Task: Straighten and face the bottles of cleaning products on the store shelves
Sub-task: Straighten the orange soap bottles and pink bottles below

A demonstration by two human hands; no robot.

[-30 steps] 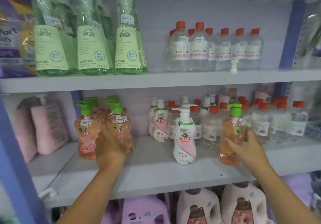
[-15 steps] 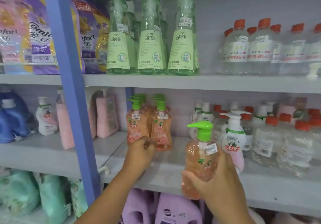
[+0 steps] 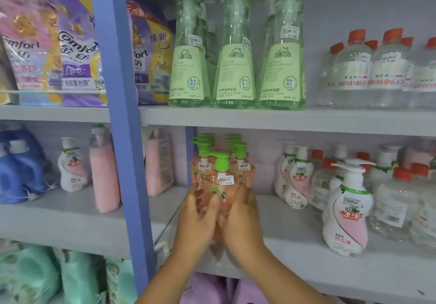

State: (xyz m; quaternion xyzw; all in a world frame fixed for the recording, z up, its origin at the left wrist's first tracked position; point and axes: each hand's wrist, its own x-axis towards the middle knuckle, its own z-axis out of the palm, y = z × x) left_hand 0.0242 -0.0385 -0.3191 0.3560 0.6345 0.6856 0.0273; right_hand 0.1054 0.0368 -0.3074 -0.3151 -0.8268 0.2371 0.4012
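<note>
You held the orange pump bottle [image 3: 221, 185] between both hands: your left hand [image 3: 197, 218] with fingers [image 3: 207, 205] spread around its left side, your right hand [image 3: 241, 221] curled around its right. It stood upright on the middle shelf [image 3: 306, 263], just before matching bottles [image 3: 240, 162] beyond your fingertips.

Lighting: soft, even, bluish-violet cast; source not visible. Shadows: faint, under the shelves [image 3: 283, 119]. Glare: slight sheen on the green bottles [image 3: 234, 51]. Focus: soft throughout; hands [image 3: 219, 218] blurred. Distortion: wide-angle bending of the blue post [image 3: 118, 115] and frame edges.
</note>
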